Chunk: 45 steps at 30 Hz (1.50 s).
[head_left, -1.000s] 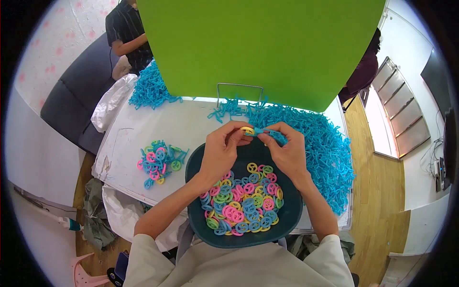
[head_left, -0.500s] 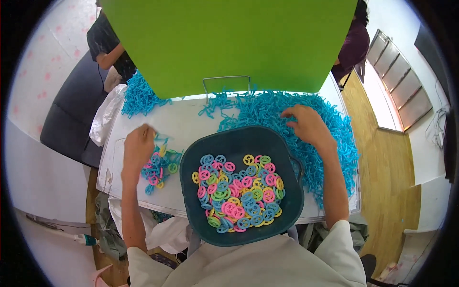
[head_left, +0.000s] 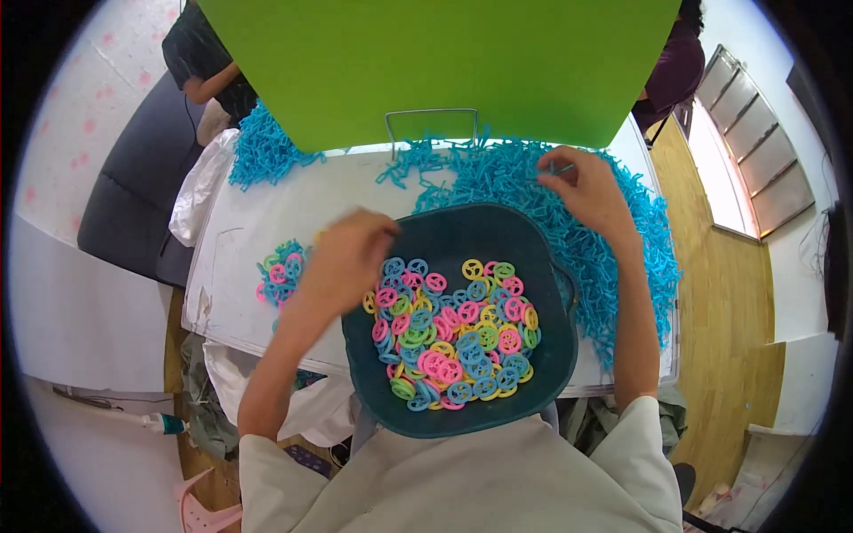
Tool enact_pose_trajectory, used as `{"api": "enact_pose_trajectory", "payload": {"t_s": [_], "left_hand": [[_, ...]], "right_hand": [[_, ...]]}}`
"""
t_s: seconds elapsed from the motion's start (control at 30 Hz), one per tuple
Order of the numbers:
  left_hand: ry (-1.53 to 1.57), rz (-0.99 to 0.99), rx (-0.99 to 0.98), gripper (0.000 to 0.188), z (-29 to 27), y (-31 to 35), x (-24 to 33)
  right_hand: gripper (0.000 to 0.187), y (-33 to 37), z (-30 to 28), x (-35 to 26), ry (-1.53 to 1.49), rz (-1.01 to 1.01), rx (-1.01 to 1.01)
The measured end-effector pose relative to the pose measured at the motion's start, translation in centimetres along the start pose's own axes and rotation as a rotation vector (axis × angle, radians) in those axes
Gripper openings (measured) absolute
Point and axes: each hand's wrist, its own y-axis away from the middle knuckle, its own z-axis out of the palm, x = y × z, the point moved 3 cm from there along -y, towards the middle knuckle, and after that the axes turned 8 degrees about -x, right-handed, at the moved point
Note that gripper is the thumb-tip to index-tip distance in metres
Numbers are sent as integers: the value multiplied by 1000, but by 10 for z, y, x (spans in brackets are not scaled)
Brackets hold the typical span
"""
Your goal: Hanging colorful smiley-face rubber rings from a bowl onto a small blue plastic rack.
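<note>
A dark green basin point(head_left: 553, 384) in front of me holds many small plastic wheels point(head_left: 440, 366) in pink, blue, yellow and green. My left hand point(head_left: 348, 258) is over the basin's left rim, smeared by motion; whether it holds anything cannot be told. Over a big heap of blue plastic pieces point(head_left: 613, 284) at the right is my right hand point(head_left: 582, 191), thumb and forefinger bent around what looks like one blue piece. Left of the basin lies a small pile of wheels mixed with blue pieces point(head_left: 283, 266), partly hidden by my left forearm.
A tall green board point(head_left: 435, 71) with a metal wire handle point(head_left: 431, 112) stands across the white table point(head_left: 240, 240). Another blue heap point(head_left: 262, 151) lies at the far left, beside a white bag point(head_left: 203, 191). Two people sit beyond the board, one on each side.
My left hand has moved right from the small pile to the basin's rim. The right hand's fingers have drawn together slightly above the blue heap. The whole view has shifted a little.
</note>
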Motion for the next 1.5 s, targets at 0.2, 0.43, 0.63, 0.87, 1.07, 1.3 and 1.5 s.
{"api": "enact_pose_trajectory", "payload": {"t_s": [0.2, 0.43, 0.63, 0.87, 1.07, 1.3, 1.5], "left_hand": [[-250, 348, -280, 34, 97, -31, 23], [-239, 286, -238, 27, 92, -34, 23], [919, 24, 236, 9, 29, -41, 29], [1065, -44, 230, 18, 30, -38, 29], [1124, -44, 123, 21, 36, -39, 32], [1139, -29, 161, 16, 35, -39, 31], [929, 39, 279, 12, 40, -39, 30]], "right_hand": [[19, 1, 5, -21, -553, 72, 55], [20, 2, 9, -30, -651, 122, -26], [26, 3, 28, -45, -597, -39, -103], [28, 11, 41, -70, -391, -188, 20], [23, 11, 51, -70, -449, -61, 5], [19, 11, 59, -65, -602, -62, -21], [23, 12, 65, -66, -663, 4, -67]]}}
